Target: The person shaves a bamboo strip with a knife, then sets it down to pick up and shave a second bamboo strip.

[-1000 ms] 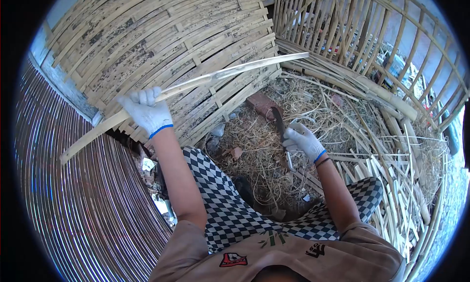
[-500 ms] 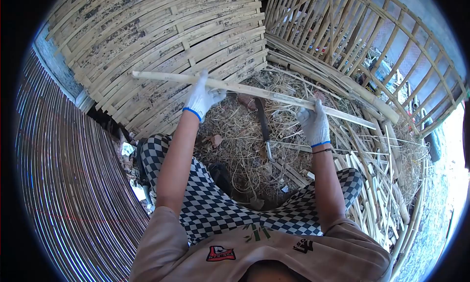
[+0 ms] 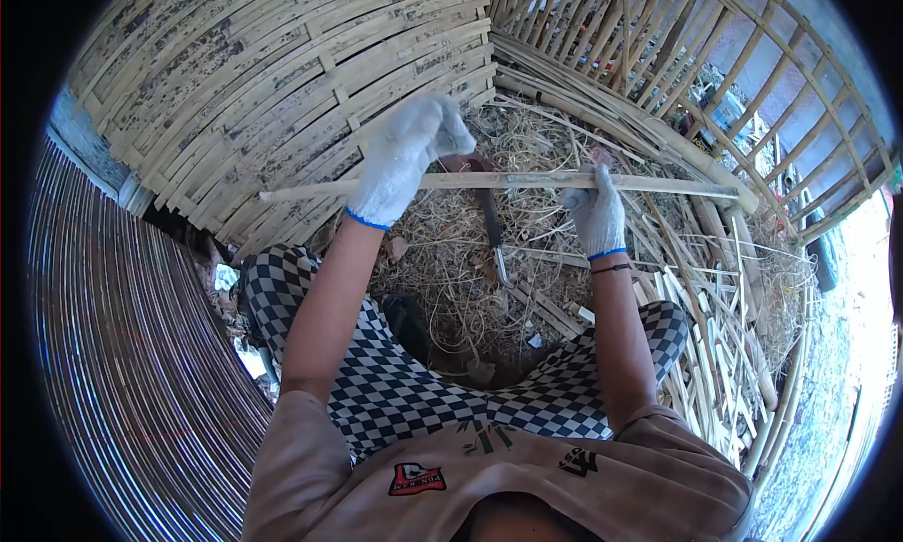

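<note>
A long, pale bamboo strip (image 3: pixel 527 179) lies nearly level across the view in front of me. My right hand (image 3: pixel 599 213), in a white knit glove with a blue cuff, is closed on its right part. My left hand (image 3: pixel 406 157), gloved the same way, is raised over the strip's left part and off it. Its fingers are bent and bunched, and whatever they may hold is hidden. Beneath the strip, a knife-like tool (image 3: pixel 491 220) with a dark length and a shiny metal end rests on curly bamboo shavings (image 3: pixel 442 269).
A woven bamboo panel (image 3: pixel 226 81) stands at the upper left, with a bamboo lattice (image 3: pixel 743 81) at the upper right. Bamboo poles (image 3: pixel 640 138) lie below the lattice. Split bamboo pieces (image 3: pixel 710 373) are heaped right of my crossed legs. Thin dark rods (image 3: pixel 122 335) fill the left side.
My left hand has let go of the strip and lifted toward me, its fingers curling. The strip's left end has dropped, so it lies more level. My right hand keeps its hold.
</note>
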`<state>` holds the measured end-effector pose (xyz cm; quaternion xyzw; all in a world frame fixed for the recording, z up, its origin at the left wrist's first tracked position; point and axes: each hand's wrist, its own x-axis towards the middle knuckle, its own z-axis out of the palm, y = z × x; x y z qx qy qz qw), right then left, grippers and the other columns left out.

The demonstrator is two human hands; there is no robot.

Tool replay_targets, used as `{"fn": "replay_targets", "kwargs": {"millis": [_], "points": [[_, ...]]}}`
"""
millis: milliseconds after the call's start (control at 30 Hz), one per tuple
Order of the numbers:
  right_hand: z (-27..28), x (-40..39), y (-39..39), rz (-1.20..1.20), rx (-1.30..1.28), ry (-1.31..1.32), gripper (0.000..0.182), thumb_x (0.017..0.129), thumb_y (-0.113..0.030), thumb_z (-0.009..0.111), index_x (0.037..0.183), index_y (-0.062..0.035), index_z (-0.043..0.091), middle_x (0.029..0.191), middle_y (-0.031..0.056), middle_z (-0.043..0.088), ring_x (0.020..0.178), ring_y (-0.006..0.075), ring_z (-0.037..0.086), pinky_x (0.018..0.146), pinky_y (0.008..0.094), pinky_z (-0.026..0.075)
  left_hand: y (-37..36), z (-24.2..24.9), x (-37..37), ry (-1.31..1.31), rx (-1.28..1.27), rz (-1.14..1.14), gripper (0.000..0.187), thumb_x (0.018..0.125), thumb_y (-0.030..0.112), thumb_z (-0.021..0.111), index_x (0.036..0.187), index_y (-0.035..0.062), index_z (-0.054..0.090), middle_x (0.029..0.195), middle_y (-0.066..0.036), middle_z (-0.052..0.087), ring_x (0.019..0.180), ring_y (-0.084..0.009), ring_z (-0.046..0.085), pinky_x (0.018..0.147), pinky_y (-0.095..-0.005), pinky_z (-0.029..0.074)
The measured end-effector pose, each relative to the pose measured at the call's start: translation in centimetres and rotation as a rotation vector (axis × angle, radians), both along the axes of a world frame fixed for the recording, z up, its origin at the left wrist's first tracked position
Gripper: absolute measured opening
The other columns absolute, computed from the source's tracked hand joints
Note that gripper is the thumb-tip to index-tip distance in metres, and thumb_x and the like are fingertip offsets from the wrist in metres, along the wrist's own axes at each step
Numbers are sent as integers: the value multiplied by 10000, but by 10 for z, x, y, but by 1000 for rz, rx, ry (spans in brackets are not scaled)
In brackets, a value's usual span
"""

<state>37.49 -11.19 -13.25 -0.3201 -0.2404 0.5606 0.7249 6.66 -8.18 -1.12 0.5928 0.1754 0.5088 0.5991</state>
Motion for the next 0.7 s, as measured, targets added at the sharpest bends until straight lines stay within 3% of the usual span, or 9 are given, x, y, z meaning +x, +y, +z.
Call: {"fn": "replay_targets", "kwargs": {"millis": [67,100,200,267,433,533,600,667,700], "points": [[-3,-3,3,0,9,-55,347,1044,-333,563,1108,3,618,870,132,677,706,237,681,641,366,579,-1,4,2,-78,35,157,390,1011,369,624,1113,-8,627,1012,-88,680,972,-194,669,928,-372,528],[-2,-7,2,14,38,-85,372,1040,-340,574,1114,20,627,879,137,685,711,225,690,636,354,587,-6,14,-2,212,190,319,389,991,302,663,1195,-25,613,1068,-87,687,1028,-205,671,983,-369,513],[17,-27,-7,55,34,-243,409,1047,-379,557,1127,18,619,873,138,681,757,220,687,704,350,573,-5,-4,10,534,309,369,423,952,243,711,1268,-16,600,1102,-100,701,1056,-202,672,992,-353,507],[22,-36,-8,103,37,-256,409,1037,-352,586,1173,33,619,907,151,700,763,227,702,719,350,585,-6,-18,19,800,514,387,555,861,250,792,1331,39,586,1171,-144,713,1073,-255,684,964,-367,516],[24,-49,-10,200,118,-281,386,1019,-290,625,1204,48,624,971,156,717,805,236,727,725,367,619,0,-57,34,1138,520,180,433,918,395,693,1214,81,660,941,-212,716,885,-376,706,791,-450,539],[25,-53,-9,213,170,-160,349,1019,-272,624,1186,34,635,965,141,713,807,227,730,725,368,629,5,-47,31,1092,374,58,359,935,404,662,1074,74,673,817,-227,675,808,-402,688,709,-489,508],[19,-50,-6,212,150,-117,318,1020,-262,624,1174,15,639,944,128,707,794,220,726,717,366,624,3,-35,29,1040,457,253,316,939,368,668,954,54,631,754,-197,645,746,-412,659,642,-493,484],[5,-39,1,219,85,-151,288,1017,-255,627,1160,-6,644,919,114,700,777,213,722,699,361,615,11,-24,23,985,575,474,293,941,348,683,957,59,635,713,-144,649,650,-336,649,586,-441,482],[11,-44,-2,135,-78,-355,281,1007,-272,635,1117,-14,657,881,87,687,752,204,715,662,322,587,8,-7,18,906,610,562,249,954,316,677,958,70,642,696,-108,639,614,-260,623,559,-392,472]]}}
